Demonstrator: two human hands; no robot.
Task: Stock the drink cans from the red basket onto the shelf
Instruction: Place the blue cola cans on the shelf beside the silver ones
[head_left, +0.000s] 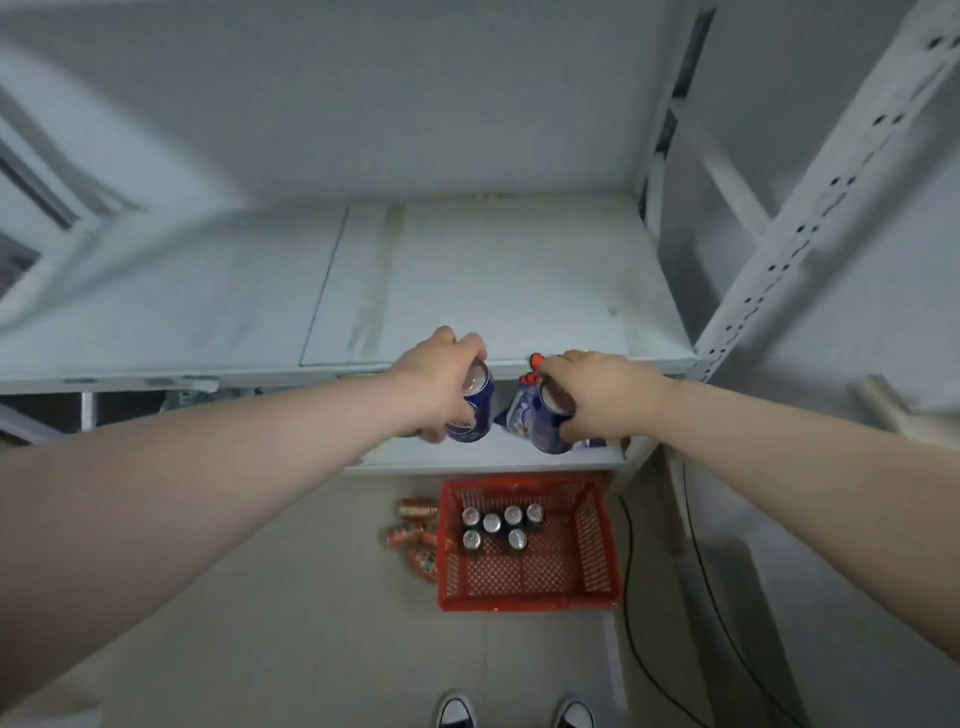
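Observation:
My left hand (436, 379) grips a blue drink can (474, 410) from the side, just below the front edge of the white shelf (493, 291). My right hand (597, 395) grips a second blue can (545, 421) at the same height, a little to the right. Both cans are tilted with their silver tops toward me. Below, on the floor, the red basket (602, 540) holds several upright cans (498, 525) in its far left corner.
Several orange cans (413, 535) lie on the floor left of the basket. A lower shelf board (483, 460) carries a blue-and-white packet (519, 410). A perforated white upright (810, 218) stands at the right. A black cable (639, 623) runs along the floor. My shoes (514, 712) show at the bottom.

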